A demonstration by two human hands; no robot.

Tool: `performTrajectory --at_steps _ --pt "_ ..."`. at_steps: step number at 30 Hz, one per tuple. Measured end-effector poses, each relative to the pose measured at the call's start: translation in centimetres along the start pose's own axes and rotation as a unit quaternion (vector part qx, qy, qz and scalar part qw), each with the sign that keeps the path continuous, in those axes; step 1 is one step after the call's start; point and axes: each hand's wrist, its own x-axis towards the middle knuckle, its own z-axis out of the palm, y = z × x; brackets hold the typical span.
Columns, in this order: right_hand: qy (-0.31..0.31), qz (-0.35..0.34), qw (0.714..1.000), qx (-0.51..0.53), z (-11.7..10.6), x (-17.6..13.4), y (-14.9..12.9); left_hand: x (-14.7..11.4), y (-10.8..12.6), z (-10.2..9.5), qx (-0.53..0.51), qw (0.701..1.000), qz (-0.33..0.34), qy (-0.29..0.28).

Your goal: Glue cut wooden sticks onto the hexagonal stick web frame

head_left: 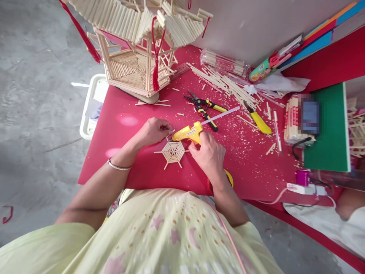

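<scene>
My right hand (209, 154) is wrapped round the handle of a yellow hot glue gun (186, 133), with a long translucent glue stick (221, 115) poking out of its back. The nozzle points left, at the upper edge of a small web-shaped hexagon of wooden sticks (173, 152) lying flat on the red table. Just left of the nozzle, my left hand (156, 130) is closed in a pinch, a short pale stick end (172, 133) showing at its fingertips. Its other fingers are curled in.
A stick-built pavilion (142, 57) with red tassels stands at the back left. Pliers (207, 108), a yellow utility knife (258, 120) and loose sticks (230, 85) lie to the right among crumbs. A power strip (305, 189) sits at the right edge. Another person's leg (350, 199) shows at lower right.
</scene>
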Motion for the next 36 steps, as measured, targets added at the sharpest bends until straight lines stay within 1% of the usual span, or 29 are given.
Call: performTrajectory --at_steps 5,9,15,27,30,33,36 --pt "0.003 0.002 1.000 0.004 -0.02 -0.07 0.18 -0.02 -0.32 0.21 -0.040 0.999 -0.019 -0.014" --pt "0.003 0.000 1.000 0.008 0.16 -0.10 0.30 -0.01 -0.49 0.31 -0.057 0.998 -0.022 -0.019" --pt "0.014 -0.007 1.000 0.002 0.42 -0.07 0.26 0.06 -0.53 0.31 -0.043 0.999 -0.012 -0.021" --pt "0.000 -0.001 1.000 0.004 0.11 -0.21 0.32 -0.09 -0.26 0.21 -0.048 0.998 -0.018 -0.027" --pt "0.005 0.001 1.000 0.002 0.12 -0.30 0.39 -0.13 -0.19 0.23 -0.039 0.999 -0.005 -0.033" --pt "0.010 0.005 1.000 -0.003 0.08 -0.46 0.51 -0.06 -0.18 0.30 -0.025 0.999 0.015 -0.025" --pt "0.012 0.010 1.000 -0.006 0.08 -0.65 0.67 0.02 -0.22 0.33 -0.014 0.999 0.020 -0.030"
